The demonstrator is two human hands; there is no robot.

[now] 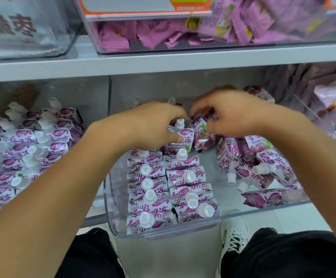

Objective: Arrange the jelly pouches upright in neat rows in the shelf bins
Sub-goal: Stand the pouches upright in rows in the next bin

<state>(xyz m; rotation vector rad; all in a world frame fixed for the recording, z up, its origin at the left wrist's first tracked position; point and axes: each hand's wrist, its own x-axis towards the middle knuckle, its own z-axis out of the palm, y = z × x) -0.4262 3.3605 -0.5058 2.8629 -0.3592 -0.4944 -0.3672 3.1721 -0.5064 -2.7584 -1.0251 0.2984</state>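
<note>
A clear plastic shelf bin [111,207] holds purple-and-white jelly pouches with white caps. Two upright rows of pouches [169,189] fill its left part from front to back. Loose pouches [249,163] lie tumbled on its right side. My left hand [153,125] is closed around an upright pouch [180,135] at the far end of the rows, its cap showing between my fingers. Next to it my right hand [229,113] pinches a tilted, dark purple pouch [201,133] at its top. The far end of the bin is hidden behind both hands.
To the left, another bin [94,93] is filled with similar purple pouches [26,153]. A bin [307,109] with pink-white packets stands at the right. The shelf above [163,61] carries clear bins of pink snack packs. My legs and shoes show on the floor below.
</note>
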